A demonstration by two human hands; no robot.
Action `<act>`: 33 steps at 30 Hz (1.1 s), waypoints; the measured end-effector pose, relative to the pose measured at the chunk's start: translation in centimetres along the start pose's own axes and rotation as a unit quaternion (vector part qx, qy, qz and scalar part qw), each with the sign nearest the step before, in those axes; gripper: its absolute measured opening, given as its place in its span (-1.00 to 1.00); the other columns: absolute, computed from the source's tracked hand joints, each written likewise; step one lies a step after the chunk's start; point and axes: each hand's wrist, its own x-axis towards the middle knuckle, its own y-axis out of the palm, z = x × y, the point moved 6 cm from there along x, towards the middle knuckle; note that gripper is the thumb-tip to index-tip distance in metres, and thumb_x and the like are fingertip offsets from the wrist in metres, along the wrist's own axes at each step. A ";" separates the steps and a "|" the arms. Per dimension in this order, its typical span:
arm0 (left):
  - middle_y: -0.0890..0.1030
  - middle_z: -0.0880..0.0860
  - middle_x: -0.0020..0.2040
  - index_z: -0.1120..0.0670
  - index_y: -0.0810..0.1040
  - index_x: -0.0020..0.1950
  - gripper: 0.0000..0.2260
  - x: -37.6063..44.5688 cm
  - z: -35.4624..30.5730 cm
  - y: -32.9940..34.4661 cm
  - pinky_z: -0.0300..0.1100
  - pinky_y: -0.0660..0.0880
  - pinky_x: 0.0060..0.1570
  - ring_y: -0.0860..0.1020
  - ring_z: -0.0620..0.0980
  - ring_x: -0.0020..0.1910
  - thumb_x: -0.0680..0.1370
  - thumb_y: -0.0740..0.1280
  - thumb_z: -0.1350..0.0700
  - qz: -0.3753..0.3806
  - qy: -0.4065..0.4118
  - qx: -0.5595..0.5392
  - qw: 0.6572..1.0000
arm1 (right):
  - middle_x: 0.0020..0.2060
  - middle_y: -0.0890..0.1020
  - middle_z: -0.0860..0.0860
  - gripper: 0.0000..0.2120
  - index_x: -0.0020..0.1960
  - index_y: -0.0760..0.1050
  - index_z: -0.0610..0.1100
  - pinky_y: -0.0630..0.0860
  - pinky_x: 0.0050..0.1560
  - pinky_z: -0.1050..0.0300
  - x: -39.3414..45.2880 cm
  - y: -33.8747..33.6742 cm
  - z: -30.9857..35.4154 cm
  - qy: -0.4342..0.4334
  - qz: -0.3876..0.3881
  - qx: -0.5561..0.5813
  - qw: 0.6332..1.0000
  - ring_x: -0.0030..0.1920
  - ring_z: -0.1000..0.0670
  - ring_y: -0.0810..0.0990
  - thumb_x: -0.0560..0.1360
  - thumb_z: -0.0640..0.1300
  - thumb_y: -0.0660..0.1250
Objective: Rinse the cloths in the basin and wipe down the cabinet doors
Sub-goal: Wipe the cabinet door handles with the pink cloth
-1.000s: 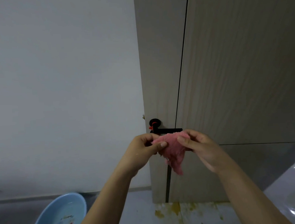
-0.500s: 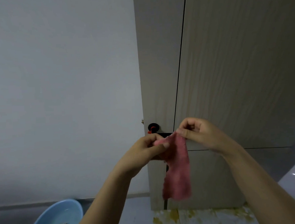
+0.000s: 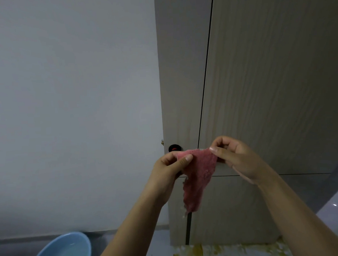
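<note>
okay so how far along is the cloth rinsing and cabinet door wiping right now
Done, it seems: a rinse, since the blue basin sits behind on the floor and one pink cloth is out of it. In hand: the left hand and right hand pinch its top corners, holding it spread before the cabinet doors. Left: wiping; the cloth isn't touching a door. Yellow stains mark the floor below.

Basin (image 3: 61, 252) left of cabinet doors (image 3: 269, 104)

Grey wall (image 3: 70, 105), stained floor (image 3: 189, 254)
</note>
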 end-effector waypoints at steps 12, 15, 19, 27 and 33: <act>0.65 0.07 -0.15 0.02 0.58 0.09 -0.75 1.6 -3.3 0.9 -0.17 0.58 -0.06 0.63 -0.02 -0.14 0.46 0.41 0.27 -0.027 0.051 0.085 0.995 | -0.19 0.55 0.00 -0.82 -0.05 0.48 -0.02 0.53 -0.16 0.31 -0.1 -1.6 2.4 -0.087 -0.137 -0.119 0.980 -0.22 0.21 0.55 0.48 -0.28 0.36; 0.67 0.03 -0.20 0.09 0.64 -0.05 -0.93 2.1 -4.6 2.1 -0.21 0.57 -0.16 0.63 -0.06 -0.19 0.50 0.39 0.19 0.021 0.034 0.148 0.988 | -0.18 0.54 -0.01 -0.81 -0.05 0.51 0.02 0.53 -0.20 0.28 0.0 -2.0 3.4 -0.108 -0.148 -0.117 0.976 -0.22 0.21 0.55 0.50 -0.28 0.34; 0.61 -0.01 -0.32 0.13 0.60 -0.15 -0.92 3.1 -6.1 3.3 -0.28 0.53 -0.29 0.58 -0.10 -0.32 0.54 0.36 0.20 0.008 0.041 0.185 0.982 | -0.21 0.56 0.04 -0.84 -0.07 0.52 0.00 0.53 -0.21 0.29 0.2 -2.9 4.2 -0.127 -0.191 -0.095 0.969 -0.23 0.21 0.56 0.50 -0.26 0.34; 0.64 0.03 -0.30 0.14 0.59 -0.11 -0.93 4.9 -8.6 5.6 -0.24 0.53 -0.36 0.62 -0.08 -0.36 0.55 0.36 0.18 -0.030 0.052 0.154 0.986 | 0.11 0.54 0.09 -0.63 0.16 0.43 0.13 0.48 0.06 0.25 1.0 -3.3 5.0 -0.085 -0.217 -0.063 0.970 0.09 0.13 0.56 0.38 0.09 0.38; 0.66 0.17 -0.10 0.21 0.59 0.06 -0.86 5.2 -8.8 5.5 -0.18 0.60 -0.25 0.66 0.02 -0.24 0.55 0.35 0.17 -0.084 0.057 0.060 0.993 | -0.15 0.62 0.15 -0.65 -0.06 0.56 0.06 0.49 -0.18 0.38 0.3 -1.2 5.2 -0.100 -0.214 -0.154 0.960 -0.16 0.17 0.58 0.23 0.19 0.42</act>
